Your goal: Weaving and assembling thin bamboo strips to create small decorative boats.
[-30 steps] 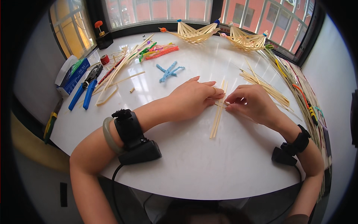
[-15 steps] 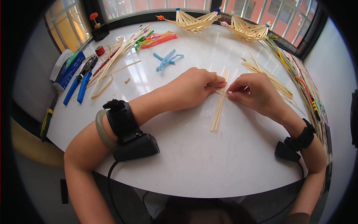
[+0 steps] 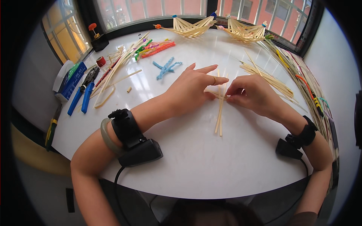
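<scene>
Two thin pale bamboo strips (image 3: 220,118) lie nearly side by side on the white table, crossing slightly at their near part. A third, crosswise bamboo strip (image 3: 215,93) passes over or under them; which one I cannot tell. My right hand (image 3: 252,93) is closed, with thumb and fingertips pinching the right end of the crosswise strip. My left hand (image 3: 194,84) has its fingers stretched and spread just left of the strips. Its thumb is at the crosswise strip's left part, and its index finger reaches over the upright strips.
Beyond my left hand lies a blue fuzzy cross (image 3: 164,68). Blue-handled pliers (image 3: 85,90), a tissue box (image 3: 72,81) and loose strips stand left. A bundle of bamboo strips (image 3: 271,81) lies right. Woven bamboo pieces (image 3: 192,28) line the window side.
My left hand has lifted and spread its fingers, moving slightly left and off the strips. The near ends of the two upright strips have drawn together and crossed. My right hand keeps its pinch.
</scene>
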### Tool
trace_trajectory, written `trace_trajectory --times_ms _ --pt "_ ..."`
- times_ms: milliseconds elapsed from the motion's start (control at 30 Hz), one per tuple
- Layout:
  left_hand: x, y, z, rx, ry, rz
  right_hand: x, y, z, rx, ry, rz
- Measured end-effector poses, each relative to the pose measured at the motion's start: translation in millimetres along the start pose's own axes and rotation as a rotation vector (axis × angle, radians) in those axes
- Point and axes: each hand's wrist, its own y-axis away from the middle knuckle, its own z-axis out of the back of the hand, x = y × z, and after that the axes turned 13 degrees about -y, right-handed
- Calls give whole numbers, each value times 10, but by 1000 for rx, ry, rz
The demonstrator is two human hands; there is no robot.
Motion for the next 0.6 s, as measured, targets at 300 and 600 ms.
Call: trace_trajectory --times_ms 300,600 --pt "0 -32 192 117 -150 106 38 1 13 -2 8 -10" --pt "-33 -38 71 321 -146 21 -2 3 19 -11 29 30"
